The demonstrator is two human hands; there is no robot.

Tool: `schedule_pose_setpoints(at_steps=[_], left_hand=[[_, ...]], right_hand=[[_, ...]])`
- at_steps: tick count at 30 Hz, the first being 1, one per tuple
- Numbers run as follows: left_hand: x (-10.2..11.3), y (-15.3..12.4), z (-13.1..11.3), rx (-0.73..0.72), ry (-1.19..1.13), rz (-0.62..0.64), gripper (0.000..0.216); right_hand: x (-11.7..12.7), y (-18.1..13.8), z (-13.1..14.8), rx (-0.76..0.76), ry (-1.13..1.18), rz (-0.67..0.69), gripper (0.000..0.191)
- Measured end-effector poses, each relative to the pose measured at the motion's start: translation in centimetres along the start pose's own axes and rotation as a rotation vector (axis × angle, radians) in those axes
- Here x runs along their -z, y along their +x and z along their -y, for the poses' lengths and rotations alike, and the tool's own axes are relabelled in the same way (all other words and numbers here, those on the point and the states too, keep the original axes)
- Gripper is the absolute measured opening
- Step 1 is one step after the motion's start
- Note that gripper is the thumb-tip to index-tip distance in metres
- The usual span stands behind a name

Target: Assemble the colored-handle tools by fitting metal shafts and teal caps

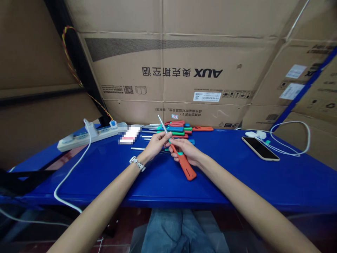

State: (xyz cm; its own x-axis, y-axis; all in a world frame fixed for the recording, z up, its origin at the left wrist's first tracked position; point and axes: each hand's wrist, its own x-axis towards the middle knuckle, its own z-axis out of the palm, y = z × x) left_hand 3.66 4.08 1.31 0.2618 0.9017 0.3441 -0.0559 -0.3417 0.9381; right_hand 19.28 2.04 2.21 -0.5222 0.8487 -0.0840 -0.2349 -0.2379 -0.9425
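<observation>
Clearly, orange-red utility lighter (187, 170): held in both hands on the near side of the lighter pile (176, 129); its silver barrel (162, 124) slants up and leftward, crossing the pile in view, while the handle's butt end points away from the pile; I cannot tell whether that end touches the blue table (229, 175)
Left hand (157, 143): just in front of the pile, thumb and forefinger closed in a pinch about the base of the barrel, the other fingers bent and partly hidden
Right hand (189, 150): also just in front of the pile, close beside the left; thumb laid forward along the handle, fingers curled underneath and gripping it near the green parts
Forearms: bare, reaching toward the pile from the lower left and lower right, converging in a V
Silver link bracelet (137, 163): around the left wrist, to the near left of the pile
Loose metal barrel (137, 149): nearer than the pile and toward its left, sticking out beside the left hand
Power strip (76, 142): well left of the pile
Smartphone (259, 148): well right of the pile, lying flat
AUX carton (181, 52): upright behind the pile, its print upside down
</observation>
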Motion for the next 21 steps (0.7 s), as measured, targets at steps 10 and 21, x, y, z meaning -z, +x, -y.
schedule_pose_setpoints(at_steps=[10,21], left_hand=[[-0.5,-0.4,0.6,0.015,-0.061,-0.01,0.046],[-0.4,-1.0,-0.7,0.12,-0.342,0.096,0.03]], right_hand=[[-0.3,-1.0,0.2,-0.036,0.07,0.027,0.027],[-0.3,-1.7,0.4,-0.06,0.05,0.042,0.038]])
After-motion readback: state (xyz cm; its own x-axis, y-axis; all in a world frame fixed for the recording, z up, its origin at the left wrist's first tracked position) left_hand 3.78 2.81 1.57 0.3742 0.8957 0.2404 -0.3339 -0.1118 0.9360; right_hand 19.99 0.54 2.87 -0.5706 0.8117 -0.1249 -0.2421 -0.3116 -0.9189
